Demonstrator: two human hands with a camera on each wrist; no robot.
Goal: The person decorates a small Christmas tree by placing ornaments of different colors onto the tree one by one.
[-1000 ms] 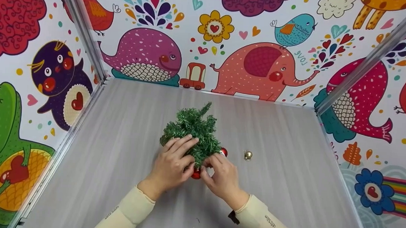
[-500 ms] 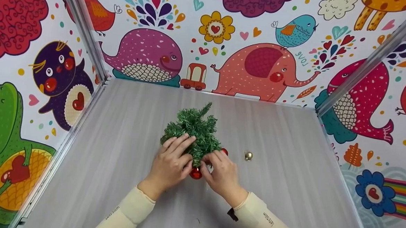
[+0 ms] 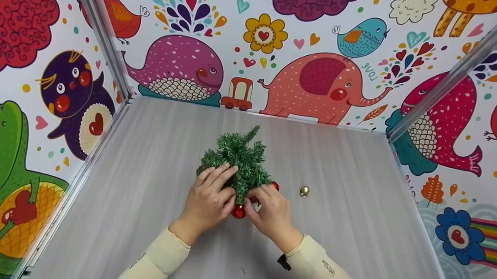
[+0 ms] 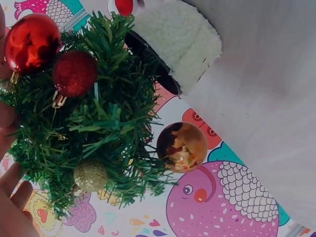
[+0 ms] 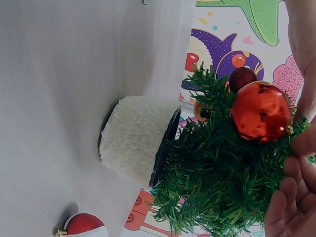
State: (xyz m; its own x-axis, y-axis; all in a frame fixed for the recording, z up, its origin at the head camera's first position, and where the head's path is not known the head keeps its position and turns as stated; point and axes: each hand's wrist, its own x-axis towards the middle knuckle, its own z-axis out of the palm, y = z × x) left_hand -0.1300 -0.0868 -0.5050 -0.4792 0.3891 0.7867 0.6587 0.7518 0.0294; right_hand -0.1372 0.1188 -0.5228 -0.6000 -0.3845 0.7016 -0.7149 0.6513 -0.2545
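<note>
hanging beside right grip: red ball

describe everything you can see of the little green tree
The little green tree stands upright on the grey table in a pot wrapped in white fleecy material with a black rim. Its bushy branches look like plastic tinsel. A glossy red bauble, a darker red bauble, a shiny gold bauble and a glittery gold bauble hang on it. The left hand rests fingers on it; the right hand seems to pinch a branch.
</note>
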